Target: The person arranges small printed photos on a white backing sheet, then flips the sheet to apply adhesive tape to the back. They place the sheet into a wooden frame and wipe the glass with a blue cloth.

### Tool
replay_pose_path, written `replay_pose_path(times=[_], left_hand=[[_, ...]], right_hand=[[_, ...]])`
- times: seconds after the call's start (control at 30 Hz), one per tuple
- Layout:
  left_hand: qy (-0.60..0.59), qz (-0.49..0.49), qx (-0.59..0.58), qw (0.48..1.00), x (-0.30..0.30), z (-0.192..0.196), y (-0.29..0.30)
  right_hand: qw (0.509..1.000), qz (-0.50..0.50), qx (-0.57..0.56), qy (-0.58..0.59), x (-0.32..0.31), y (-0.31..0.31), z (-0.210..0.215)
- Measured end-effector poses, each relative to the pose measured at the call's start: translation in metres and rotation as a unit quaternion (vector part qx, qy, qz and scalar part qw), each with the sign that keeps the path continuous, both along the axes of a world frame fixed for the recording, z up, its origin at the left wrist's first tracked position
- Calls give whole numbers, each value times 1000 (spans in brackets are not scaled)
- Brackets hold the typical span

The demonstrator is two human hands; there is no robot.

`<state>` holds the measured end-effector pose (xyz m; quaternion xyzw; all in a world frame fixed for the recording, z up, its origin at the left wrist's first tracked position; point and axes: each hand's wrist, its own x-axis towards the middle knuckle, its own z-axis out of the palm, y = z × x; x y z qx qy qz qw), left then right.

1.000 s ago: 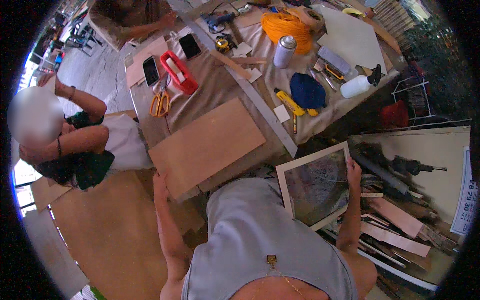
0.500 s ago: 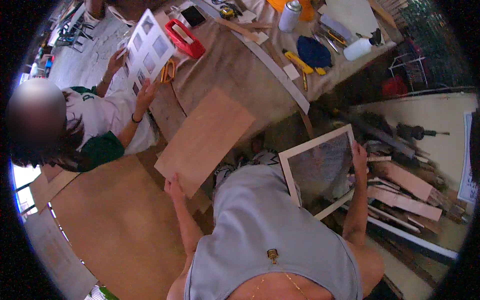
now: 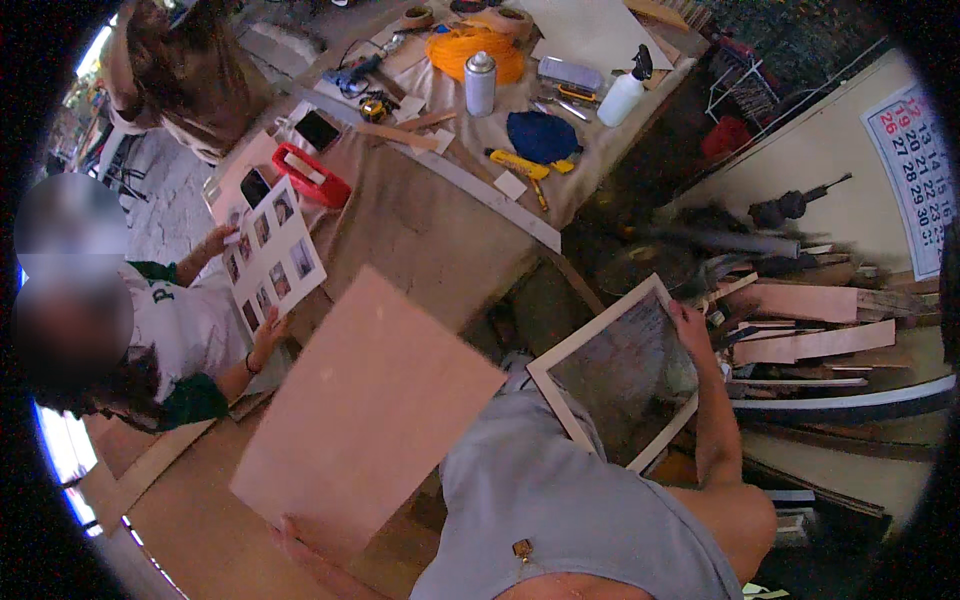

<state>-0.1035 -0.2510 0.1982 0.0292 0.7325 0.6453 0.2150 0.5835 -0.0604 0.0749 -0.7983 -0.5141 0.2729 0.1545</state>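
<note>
My left hand [image 3: 297, 538] is closed on the lower edge of a thin, pinkish-brown rectangular board [image 3: 370, 410], held tilted in front of me. Most of its fingers are hidden by the board. My right hand [image 3: 690, 328] grips one side of a pale wooden picture frame [image 3: 563, 400]. The frame has a clear or glassy-looking pane and hangs at my right, beside my grey top. Board and frame are apart.
A person at the left holds a white photo mat [image 3: 283, 245] over the covered worktable [image 3: 400, 240]. The table carries a red tape dispenser [image 3: 318, 180], spray can [image 3: 480, 85], spray bottle [image 3: 622, 100] and yellow cutter [image 3: 517, 165]. Wood offcuts [image 3: 800, 300] are piled at the right.
My view has turned and shifted. The board has come closer to me and shows more of its face. The frame stays in my right hand. The other person's photo mat has been lowered.
</note>
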Motion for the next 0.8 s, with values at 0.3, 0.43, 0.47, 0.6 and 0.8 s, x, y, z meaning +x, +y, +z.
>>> replay_pose_path(times=[0.3, 0.43, 0.47, 0.6, 0.8], left_hand=[[253, -269, 154, 917, 47, -1, 349], [-27, -301, 268, 915, 75, -35, 589], [-90, -292, 301, 903, 81, -52, 646], [-192, -221, 326, 899, 88, -120, 797], [-261, -188, 335, 885, 112, -209, 864]], right_hand=[[995, -64, 67, 21, 28, 5, -2], [984, -63, 157, -56, 75, -21, -39], [983, -115, 142, -34, 86, -33, -50], [979, -189, 22, -73, 86, -35, -24], [957, -222, 93, -162, 126, -101, -73]])
